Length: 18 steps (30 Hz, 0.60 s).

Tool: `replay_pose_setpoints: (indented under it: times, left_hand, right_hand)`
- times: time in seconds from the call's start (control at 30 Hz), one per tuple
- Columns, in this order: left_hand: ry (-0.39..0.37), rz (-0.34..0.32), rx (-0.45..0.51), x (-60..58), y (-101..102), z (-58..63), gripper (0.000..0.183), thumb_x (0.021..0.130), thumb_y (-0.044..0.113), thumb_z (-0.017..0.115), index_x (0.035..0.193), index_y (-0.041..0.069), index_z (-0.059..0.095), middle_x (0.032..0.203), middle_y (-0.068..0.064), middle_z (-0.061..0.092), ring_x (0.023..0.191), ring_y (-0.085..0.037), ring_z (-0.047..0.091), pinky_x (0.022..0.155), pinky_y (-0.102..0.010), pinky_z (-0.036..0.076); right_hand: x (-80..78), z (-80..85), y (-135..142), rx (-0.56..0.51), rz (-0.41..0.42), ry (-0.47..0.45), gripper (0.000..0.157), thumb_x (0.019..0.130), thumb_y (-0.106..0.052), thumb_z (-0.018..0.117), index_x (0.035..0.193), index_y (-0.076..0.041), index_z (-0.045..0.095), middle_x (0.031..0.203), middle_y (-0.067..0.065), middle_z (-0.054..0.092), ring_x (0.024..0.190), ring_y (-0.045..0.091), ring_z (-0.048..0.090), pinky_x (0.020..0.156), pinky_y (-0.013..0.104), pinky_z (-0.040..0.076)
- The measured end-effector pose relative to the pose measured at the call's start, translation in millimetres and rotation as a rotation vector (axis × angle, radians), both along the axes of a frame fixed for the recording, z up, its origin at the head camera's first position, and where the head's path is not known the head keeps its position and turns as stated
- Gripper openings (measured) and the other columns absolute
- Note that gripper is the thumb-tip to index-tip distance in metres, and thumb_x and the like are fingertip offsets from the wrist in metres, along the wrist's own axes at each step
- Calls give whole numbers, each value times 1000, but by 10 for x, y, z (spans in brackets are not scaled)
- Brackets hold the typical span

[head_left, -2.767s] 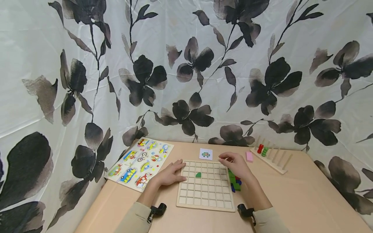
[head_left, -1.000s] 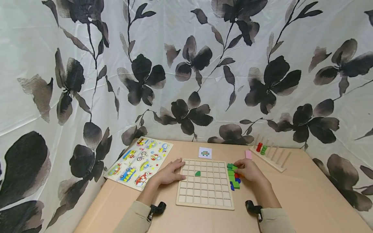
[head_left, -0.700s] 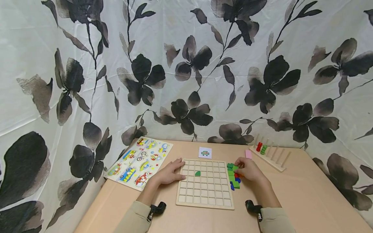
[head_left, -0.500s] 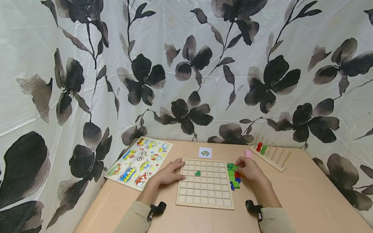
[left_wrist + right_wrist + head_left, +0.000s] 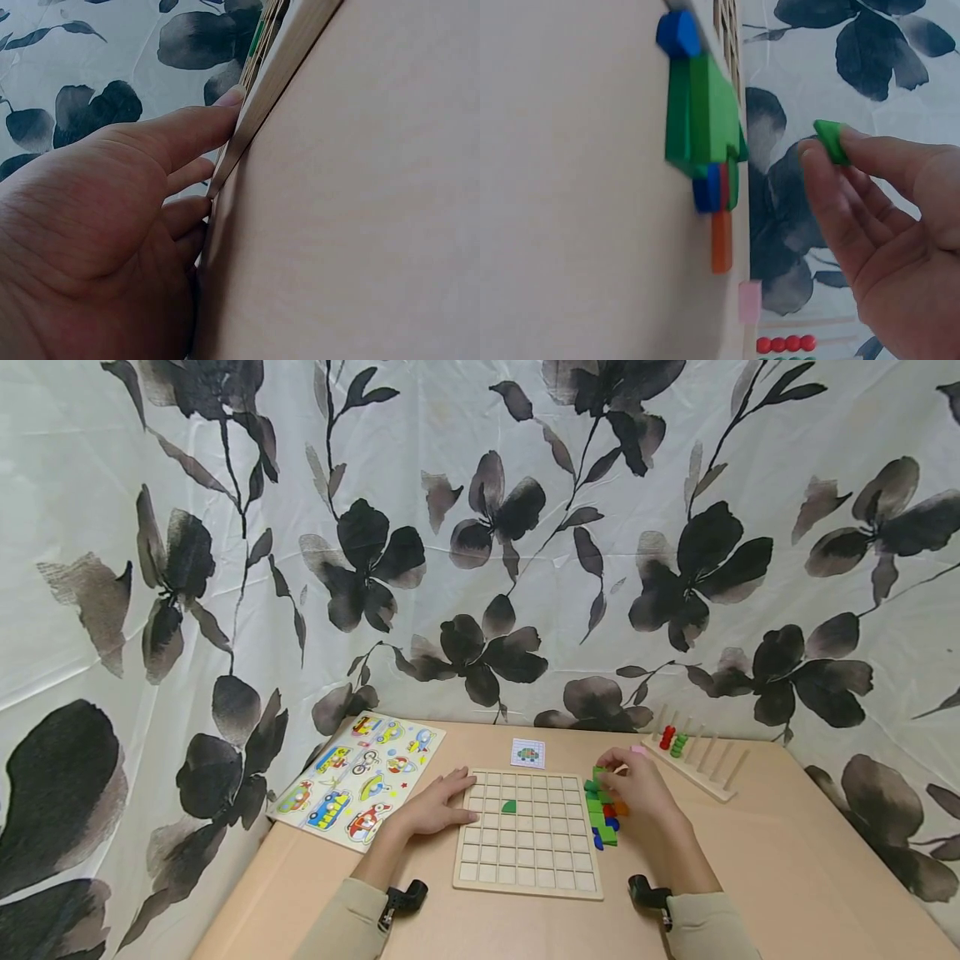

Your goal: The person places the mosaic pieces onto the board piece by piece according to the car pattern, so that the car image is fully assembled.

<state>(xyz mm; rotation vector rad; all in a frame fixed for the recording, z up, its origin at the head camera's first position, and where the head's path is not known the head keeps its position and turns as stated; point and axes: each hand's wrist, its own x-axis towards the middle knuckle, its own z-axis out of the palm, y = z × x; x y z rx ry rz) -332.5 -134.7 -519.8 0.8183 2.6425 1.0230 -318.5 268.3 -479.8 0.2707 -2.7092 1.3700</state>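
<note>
My left hand point(image 5: 435, 806) rests along the left edge of a wooden grid board point(image 5: 525, 865); in the left wrist view its thumb point(image 5: 196, 129) touches the rim, with the other fingers against the side. One green quarter-round piece point(image 5: 509, 807) sits in a cell of the board. My right hand point(image 5: 637, 785) pinches a small green block point(image 5: 831, 141) between thumb and forefinger, raised above the table. Under it, a pile of green, blue, red and orange blocks point(image 5: 712, 112) lies against the board's right edge. The hand partly covers the pile in the head view.
Behind the board lies a small pattern card point(image 5: 528, 753). A vehicle picture board point(image 5: 367, 781) is at the left. On the right stand a peg rack point(image 5: 693, 764) with red and green beads and a pink block point(image 5: 750, 301). A floral curtain point(image 5: 480, 568) closes the back.
From the board's far right corner my right hand went to the pile, stayed there, then rose with a green block, baring an orange block. The left hand stays in place.
</note>
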Motion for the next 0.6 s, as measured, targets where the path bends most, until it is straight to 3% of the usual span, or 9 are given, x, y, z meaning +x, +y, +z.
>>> replay_pose_setpoints:
  times: [0.27,0.6]
  left_hand:
    - [4,-2,-4,-7,1,-6,75,97,36,73,158,4,43,171,-22,23,161,-41,16,133,-59,8]
    - [1,6,3,5,4,0,76,97,36,74,158,3,43,171,-22,23,161,-42,16,133,-59,9]
  right_hand:
    - [19,45,-157,11,29,133,31,91,2,75,121,-5,73,106,13,67,91,23,65,77,16,57]
    - [5,38,-453,-43,138,93,31,89,-4,80,120,-1,74,106,12,72,86,19,64,71,21,59]
